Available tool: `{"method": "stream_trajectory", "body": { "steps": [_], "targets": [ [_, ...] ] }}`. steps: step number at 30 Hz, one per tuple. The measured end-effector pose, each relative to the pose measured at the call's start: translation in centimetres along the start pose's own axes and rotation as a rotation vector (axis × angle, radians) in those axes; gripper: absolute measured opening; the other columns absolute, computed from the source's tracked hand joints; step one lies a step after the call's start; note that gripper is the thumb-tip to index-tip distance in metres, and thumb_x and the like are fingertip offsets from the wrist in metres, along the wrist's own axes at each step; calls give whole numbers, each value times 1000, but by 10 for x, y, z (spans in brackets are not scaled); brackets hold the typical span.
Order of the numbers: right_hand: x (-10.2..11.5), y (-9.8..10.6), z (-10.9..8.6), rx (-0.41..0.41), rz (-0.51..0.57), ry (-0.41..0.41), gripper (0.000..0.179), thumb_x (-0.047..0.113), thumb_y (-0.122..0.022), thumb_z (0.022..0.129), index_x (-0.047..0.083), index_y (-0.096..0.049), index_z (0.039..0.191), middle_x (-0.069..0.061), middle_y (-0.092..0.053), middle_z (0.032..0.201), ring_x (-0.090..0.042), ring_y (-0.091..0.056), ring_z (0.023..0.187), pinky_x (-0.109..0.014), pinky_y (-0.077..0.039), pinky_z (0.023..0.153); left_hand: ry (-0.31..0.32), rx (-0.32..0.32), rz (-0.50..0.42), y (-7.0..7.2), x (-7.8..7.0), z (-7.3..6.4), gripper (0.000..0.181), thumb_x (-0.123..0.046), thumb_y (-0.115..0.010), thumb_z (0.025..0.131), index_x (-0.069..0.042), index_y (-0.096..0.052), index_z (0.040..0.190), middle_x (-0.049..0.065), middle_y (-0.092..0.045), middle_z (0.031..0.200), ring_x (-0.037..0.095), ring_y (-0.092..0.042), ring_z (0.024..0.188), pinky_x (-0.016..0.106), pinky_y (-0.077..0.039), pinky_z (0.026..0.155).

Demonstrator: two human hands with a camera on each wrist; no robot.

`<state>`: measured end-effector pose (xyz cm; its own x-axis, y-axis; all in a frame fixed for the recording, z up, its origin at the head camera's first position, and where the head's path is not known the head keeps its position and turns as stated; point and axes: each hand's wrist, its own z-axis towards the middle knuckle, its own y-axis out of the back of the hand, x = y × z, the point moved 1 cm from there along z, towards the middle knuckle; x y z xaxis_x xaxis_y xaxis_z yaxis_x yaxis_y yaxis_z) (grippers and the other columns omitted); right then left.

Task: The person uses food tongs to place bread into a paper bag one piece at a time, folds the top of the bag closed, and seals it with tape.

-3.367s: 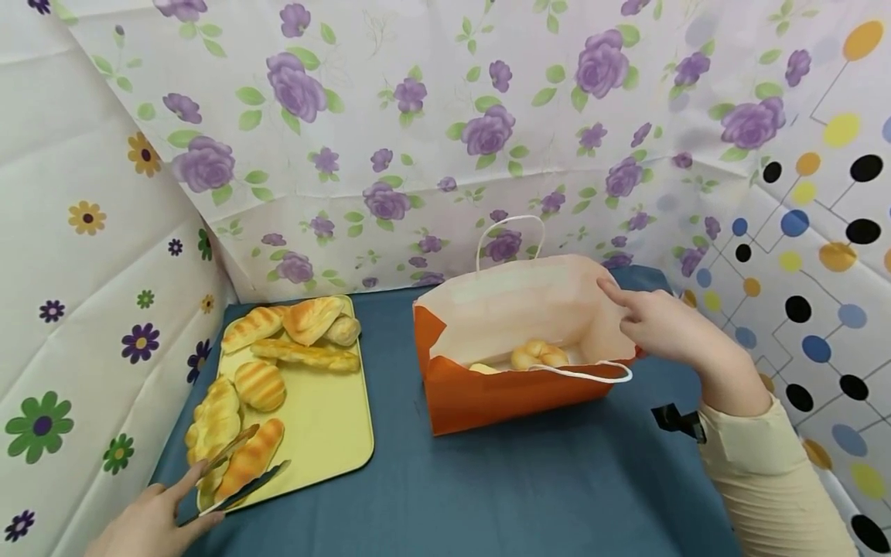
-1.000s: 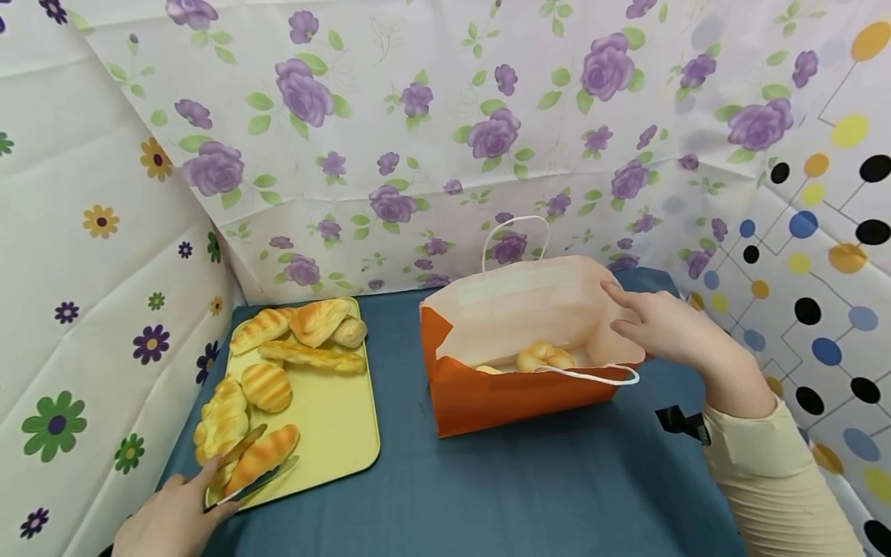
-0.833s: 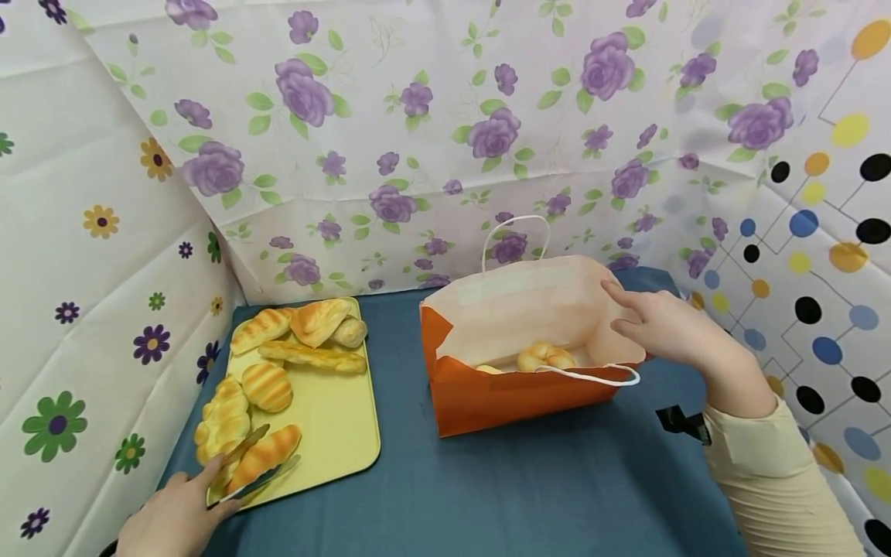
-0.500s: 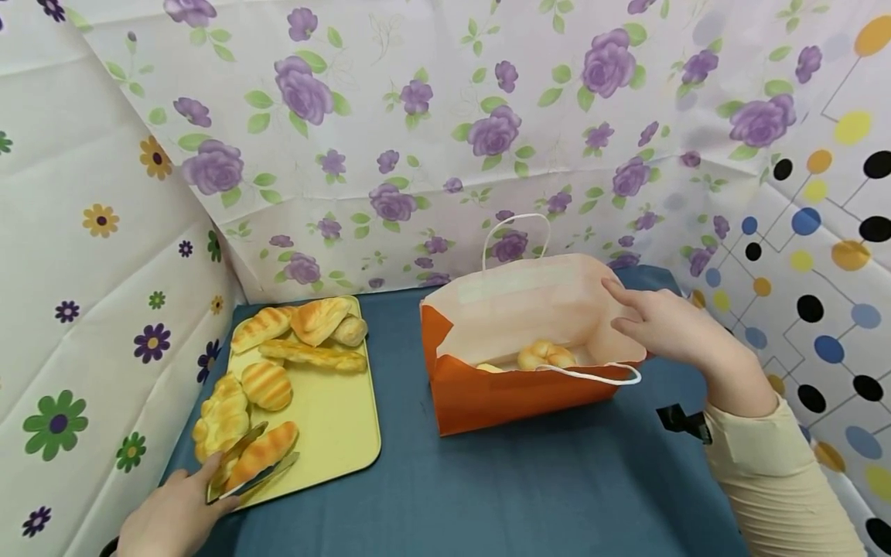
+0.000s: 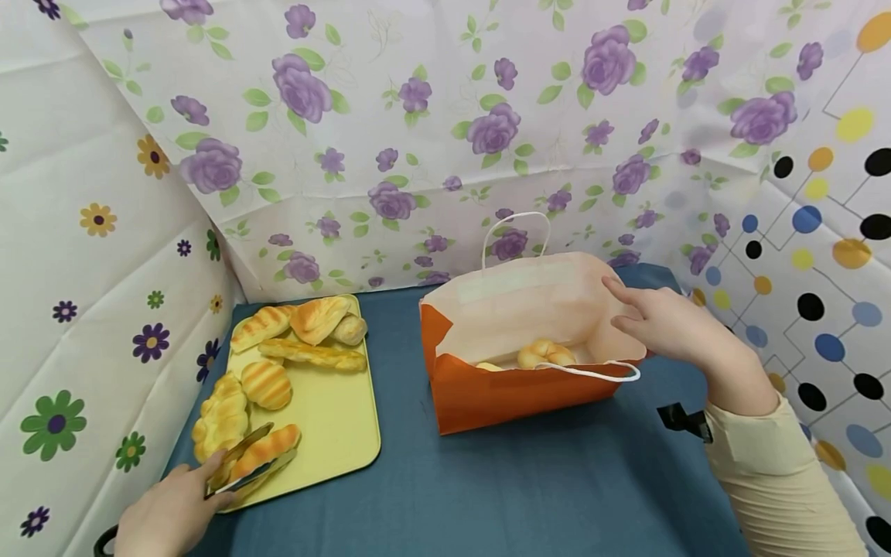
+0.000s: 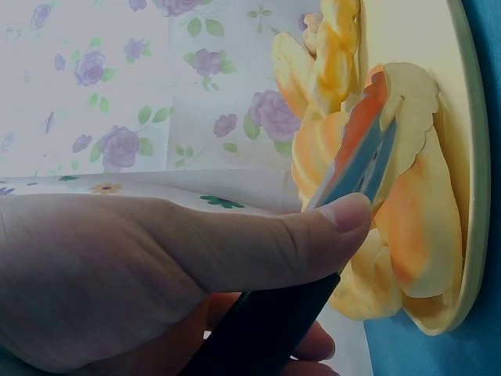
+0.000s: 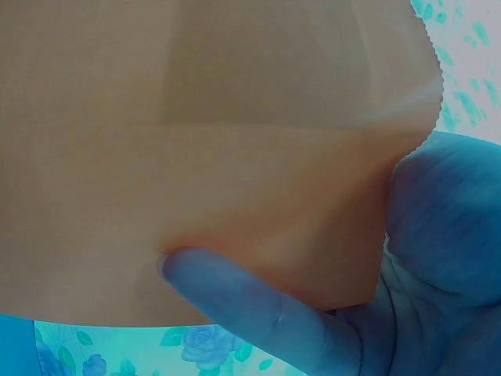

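Note:
My left hand (image 5: 170, 507) holds a pair of tongs (image 6: 266, 329) by the dark handle, thumb along the top. At the near left corner of the yellow tray (image 5: 330, 433), the tongs' two arms lie on either side of an orange-striped oblong bread roll (image 5: 267, 449). On the right, my right hand (image 5: 668, 321) pinches the side wall of an orange paper bag (image 5: 515, 398) near its rim. One finger (image 7: 235, 301) lies against the paper in the right wrist view. Inside the wide-mouthed bag a ring-shaped bread (image 5: 546, 353) shows, beside a pale yellow piece mostly hidden.
Several other breads sit on the tray: a round striped bun (image 5: 267, 384), a long twisted stick (image 5: 313, 355) and a lumpy loaf (image 5: 221, 418). White rope handles (image 5: 515, 214) rise from the bag. Flowered cloth walls (image 5: 390, 155) stand behind the blue table (image 5: 390, 495).
The tongs' arms have drawn closer around the bread roll, which has shifted slightly right. My right hand and the bag stay as they were; the head view has moved a little.

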<state>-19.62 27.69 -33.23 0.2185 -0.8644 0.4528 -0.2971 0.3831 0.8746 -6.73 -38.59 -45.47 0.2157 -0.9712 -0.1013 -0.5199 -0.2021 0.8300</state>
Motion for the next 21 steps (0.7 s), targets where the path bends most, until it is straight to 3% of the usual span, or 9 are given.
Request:
{"method": "stream_trajectory", "body": {
  "steps": [10,21],
  "targets": [
    [1,0,0,7,-2,-1,72,28,-56,112,11,-21,172,-3,-54,64,-22,-56,54,-37,-43,53,-23,-35,-2,0,0,-1,105,-73,-68,92,0,-41,162,13,-62,97,26,-61,75,51,-52,65],
    [3,-1,-1,5,-12,-9,72,28,-56,112,11,-20,172,-3,-54,64,-22,-56,55,-37,-42,52,-155,-280,-16,2,-22,-5,78,-57,-65,103,-12,-46,163,2,-52,85,20,-47,61,38,-38,53]
  ]
}}
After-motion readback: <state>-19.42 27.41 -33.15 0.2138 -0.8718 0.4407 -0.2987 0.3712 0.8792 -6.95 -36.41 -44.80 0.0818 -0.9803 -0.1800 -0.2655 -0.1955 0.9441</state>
